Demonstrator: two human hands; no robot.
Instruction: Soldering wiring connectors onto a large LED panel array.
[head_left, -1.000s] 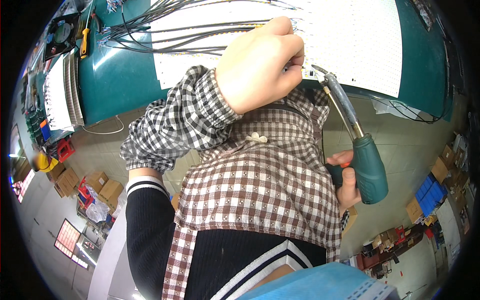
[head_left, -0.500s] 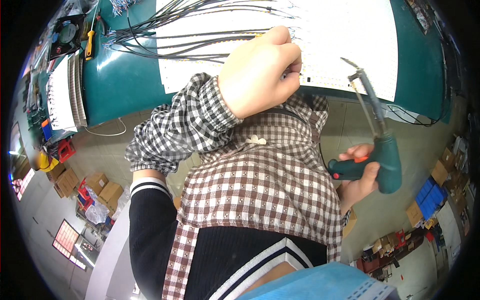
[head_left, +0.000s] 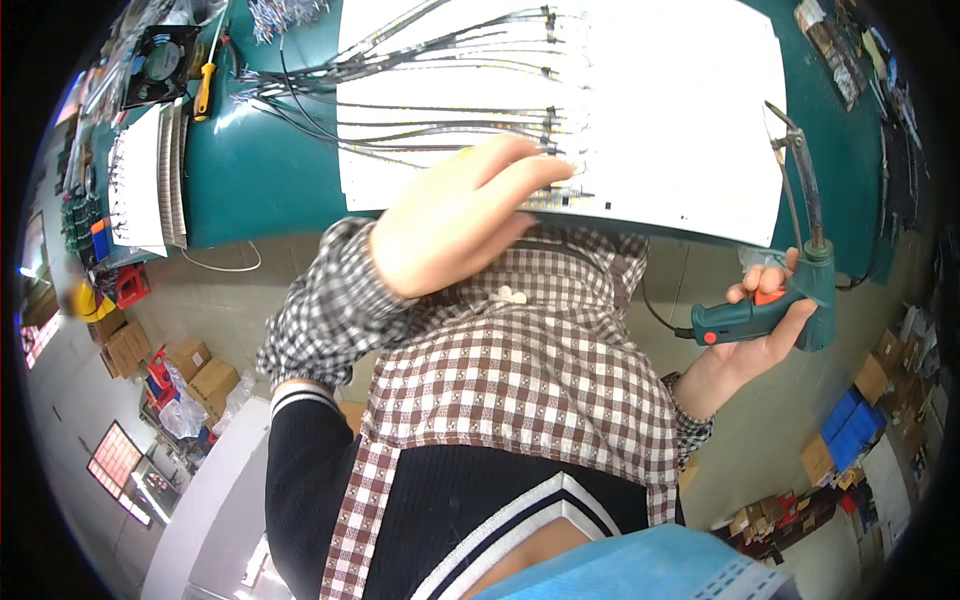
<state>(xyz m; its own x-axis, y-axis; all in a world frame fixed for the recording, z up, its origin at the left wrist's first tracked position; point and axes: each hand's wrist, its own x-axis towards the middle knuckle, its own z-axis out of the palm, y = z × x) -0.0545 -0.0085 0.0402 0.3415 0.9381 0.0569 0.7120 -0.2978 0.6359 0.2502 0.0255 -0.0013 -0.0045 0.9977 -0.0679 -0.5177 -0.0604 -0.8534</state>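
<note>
My left hand (head_left: 455, 220) is over the near edge of a white circuit board sheet (head_left: 660, 120) on the green bench, its fingers stretched out and holding nothing I can see. Its index fingertip is by the ends of several black cables (head_left: 440, 127), which lie across the sheet and fan together at the left. My right hand (head_left: 750, 350) is closed around the handle of a green soldering gun (head_left: 820, 290) with a red trigger. The gun's metal tip and thin feed tube point up, just over the sheet's right side.
At the far left of the green bench (head_left: 240, 190) are a black fan (head_left: 160, 65), a yellow-handled screwdriver (head_left: 205, 90) and a stack of white boards (head_left: 150, 180). A wrapped package (head_left: 830, 50) lies at the far right. Cardboard boxes (head_left: 212, 390) stand on the floor.
My left hand has opened from a closed grip and moved left and toward me, uncovering the cable ends. My right hand has moved the soldering gun to the right.
</note>
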